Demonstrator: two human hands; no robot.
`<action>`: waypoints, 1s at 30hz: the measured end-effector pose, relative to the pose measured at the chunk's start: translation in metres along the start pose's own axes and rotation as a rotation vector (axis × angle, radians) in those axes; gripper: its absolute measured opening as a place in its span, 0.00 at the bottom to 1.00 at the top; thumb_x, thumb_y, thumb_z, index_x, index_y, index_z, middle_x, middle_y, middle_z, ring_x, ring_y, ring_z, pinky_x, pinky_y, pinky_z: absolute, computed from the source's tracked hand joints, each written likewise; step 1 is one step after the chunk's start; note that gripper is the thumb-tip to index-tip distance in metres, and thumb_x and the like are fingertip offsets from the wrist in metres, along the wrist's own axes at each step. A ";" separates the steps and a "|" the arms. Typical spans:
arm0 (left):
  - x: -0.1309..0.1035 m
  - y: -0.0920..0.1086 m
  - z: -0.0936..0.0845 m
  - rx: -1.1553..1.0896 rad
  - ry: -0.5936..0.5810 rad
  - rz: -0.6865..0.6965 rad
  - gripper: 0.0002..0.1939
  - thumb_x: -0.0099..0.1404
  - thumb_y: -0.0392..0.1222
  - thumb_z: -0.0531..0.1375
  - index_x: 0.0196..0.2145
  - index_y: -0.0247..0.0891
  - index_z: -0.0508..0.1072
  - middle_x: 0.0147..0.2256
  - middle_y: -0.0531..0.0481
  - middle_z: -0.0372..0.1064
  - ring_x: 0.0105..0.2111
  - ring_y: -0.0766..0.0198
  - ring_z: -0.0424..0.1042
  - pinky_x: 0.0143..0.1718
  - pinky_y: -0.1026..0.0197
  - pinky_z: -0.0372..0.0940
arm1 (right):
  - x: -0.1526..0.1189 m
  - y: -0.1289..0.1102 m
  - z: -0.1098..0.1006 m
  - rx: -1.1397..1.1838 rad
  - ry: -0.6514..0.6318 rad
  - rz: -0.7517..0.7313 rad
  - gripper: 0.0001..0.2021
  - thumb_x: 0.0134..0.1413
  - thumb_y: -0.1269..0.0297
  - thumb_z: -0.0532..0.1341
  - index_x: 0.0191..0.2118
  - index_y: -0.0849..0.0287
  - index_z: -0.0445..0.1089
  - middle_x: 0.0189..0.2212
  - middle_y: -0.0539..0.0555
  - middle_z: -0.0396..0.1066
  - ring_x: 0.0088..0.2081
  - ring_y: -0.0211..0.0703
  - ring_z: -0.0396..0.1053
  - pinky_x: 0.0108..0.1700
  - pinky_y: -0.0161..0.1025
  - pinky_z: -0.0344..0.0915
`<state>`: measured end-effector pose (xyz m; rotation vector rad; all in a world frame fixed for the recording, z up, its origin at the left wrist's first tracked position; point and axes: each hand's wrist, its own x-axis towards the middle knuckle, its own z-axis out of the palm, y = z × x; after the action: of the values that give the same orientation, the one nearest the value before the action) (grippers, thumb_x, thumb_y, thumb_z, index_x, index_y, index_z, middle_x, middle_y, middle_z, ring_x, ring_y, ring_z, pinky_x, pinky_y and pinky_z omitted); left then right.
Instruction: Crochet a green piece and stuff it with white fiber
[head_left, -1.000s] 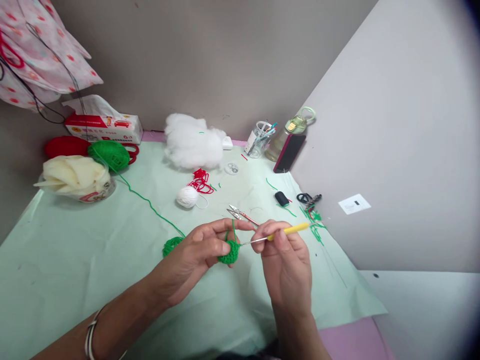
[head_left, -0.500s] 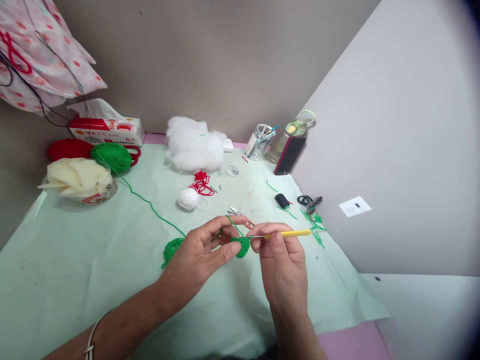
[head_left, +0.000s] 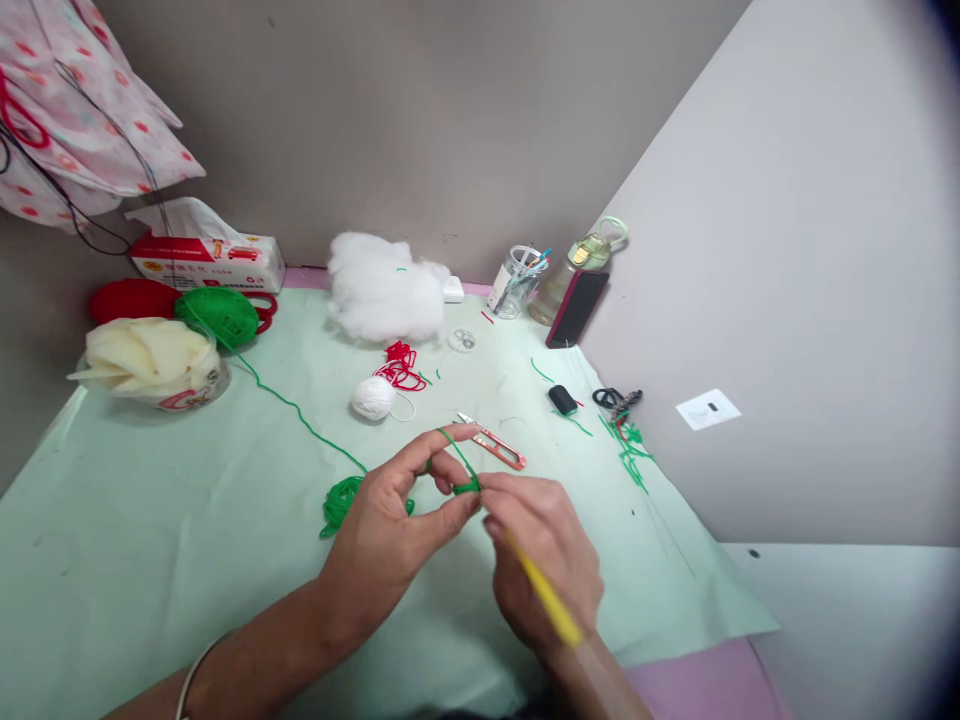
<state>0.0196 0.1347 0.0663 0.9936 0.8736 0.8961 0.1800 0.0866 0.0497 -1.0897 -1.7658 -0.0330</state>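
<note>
A small green crochet piece [head_left: 466,487] is pinched between the thumb and fingers of my left hand [head_left: 397,505]. Green yarn runs from it up over my left index finger. My right hand [head_left: 547,550] grips a crochet hook [head_left: 551,605] by its yellow handle, which slants down toward me and is slightly blurred. The hook's tip is hidden at the green piece, where my right fingertips meet it. A loose heap of green yarn [head_left: 343,505] lies beside my left hand. Just beyond the hands rest orange-handled thread snips [head_left: 499,447].
White stuffing [head_left: 386,290], a white yarn ball [head_left: 373,398] and tangled red yarn [head_left: 401,367] lie farther back. At left are a green yarn ball [head_left: 217,316], a tub [head_left: 161,370] and a tissue box [head_left: 210,255]. A jar [head_left: 516,283], bottle [head_left: 574,280] and phone [head_left: 577,308] stand back right.
My right hand has turned, swinging the hook's yellow handle from pointing right to pointing down toward me. The green piece has tilted and shows less, and the thread snips are more exposed.
</note>
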 end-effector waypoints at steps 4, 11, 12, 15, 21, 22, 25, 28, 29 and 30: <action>0.003 0.004 0.000 -0.369 -0.140 -0.244 0.24 0.61 0.46 0.71 0.55 0.44 0.78 0.35 0.53 0.70 0.38 0.64 0.67 0.49 0.59 0.61 | 0.001 0.002 0.003 0.011 0.086 0.053 0.13 0.67 0.73 0.58 0.48 0.50 0.77 0.41 0.56 0.78 0.41 0.46 0.77 0.41 0.46 0.76; 0.003 0.005 -0.003 -0.272 -0.178 -0.159 0.19 0.64 0.43 0.69 0.53 0.48 0.80 0.37 0.53 0.70 0.42 0.63 0.66 0.50 0.60 0.59 | 0.018 0.004 0.004 0.527 0.125 0.487 0.10 0.69 0.65 0.58 0.39 0.55 0.77 0.33 0.54 0.78 0.32 0.42 0.74 0.33 0.40 0.74; 0.002 0.003 -0.002 -0.251 -0.172 -0.145 0.19 0.64 0.43 0.69 0.53 0.49 0.79 0.38 0.53 0.70 0.43 0.63 0.67 0.51 0.60 0.59 | 0.018 0.004 0.006 0.507 0.102 0.478 0.09 0.69 0.65 0.59 0.40 0.55 0.77 0.34 0.54 0.79 0.33 0.42 0.75 0.35 0.41 0.74; 0.002 -0.001 0.001 -0.198 -0.077 -0.109 0.23 0.63 0.45 0.71 0.55 0.51 0.78 0.37 0.55 0.70 0.40 0.64 0.67 0.49 0.61 0.60 | 0.013 0.002 0.010 0.380 0.079 0.400 0.09 0.68 0.70 0.59 0.42 0.54 0.78 0.36 0.54 0.80 0.35 0.43 0.77 0.35 0.41 0.75; 0.007 -0.004 0.001 -0.448 -0.178 -0.227 0.16 0.65 0.44 0.69 0.51 0.44 0.81 0.38 0.51 0.74 0.44 0.63 0.69 0.53 0.61 0.61 | 0.002 0.004 0.011 -0.029 0.081 0.013 0.17 0.62 0.77 0.64 0.51 0.51 0.78 0.46 0.57 0.79 0.43 0.46 0.78 0.43 0.43 0.76; 0.009 -0.004 0.000 -0.487 -0.207 -0.250 0.15 0.66 0.43 0.69 0.50 0.42 0.82 0.39 0.50 0.75 0.44 0.64 0.69 0.53 0.61 0.61 | 0.003 0.005 0.010 0.017 0.092 0.056 0.16 0.62 0.77 0.63 0.50 0.52 0.79 0.44 0.56 0.79 0.42 0.45 0.78 0.42 0.43 0.76; 0.012 -0.002 -0.006 -0.500 -0.187 -0.259 0.14 0.65 0.41 0.69 0.49 0.42 0.83 0.38 0.51 0.73 0.40 0.67 0.68 0.51 0.63 0.61 | 0.010 0.007 0.006 0.295 0.157 0.344 0.11 0.67 0.72 0.60 0.44 0.53 0.79 0.33 0.52 0.78 0.32 0.41 0.75 0.37 0.42 0.73; 0.011 0.001 -0.007 -0.400 -0.159 -0.217 0.14 0.64 0.41 0.69 0.49 0.44 0.83 0.36 0.53 0.73 0.38 0.66 0.67 0.50 0.62 0.61 | 0.016 0.007 0.008 0.570 0.164 0.517 0.09 0.69 0.65 0.59 0.40 0.54 0.78 0.30 0.51 0.76 0.28 0.39 0.71 0.34 0.40 0.71; 0.010 0.002 -0.006 -0.356 -0.162 -0.189 0.14 0.64 0.41 0.69 0.48 0.45 0.83 0.36 0.53 0.74 0.39 0.65 0.68 0.50 0.61 0.61 | 0.016 0.007 0.009 0.611 0.148 0.522 0.09 0.69 0.65 0.60 0.40 0.54 0.79 0.32 0.51 0.77 0.30 0.39 0.72 0.35 0.40 0.71; 0.009 0.002 -0.005 -0.311 -0.169 -0.157 0.14 0.64 0.41 0.69 0.49 0.45 0.83 0.37 0.52 0.75 0.40 0.63 0.68 0.50 0.60 0.62 | 0.016 0.007 0.010 0.621 0.131 0.512 0.09 0.68 0.64 0.61 0.40 0.53 0.79 0.33 0.52 0.78 0.33 0.40 0.73 0.37 0.40 0.71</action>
<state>0.0177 0.1453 0.0646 0.7090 0.6365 0.7738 0.1760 0.1060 0.0534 -1.0056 -1.2070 0.6956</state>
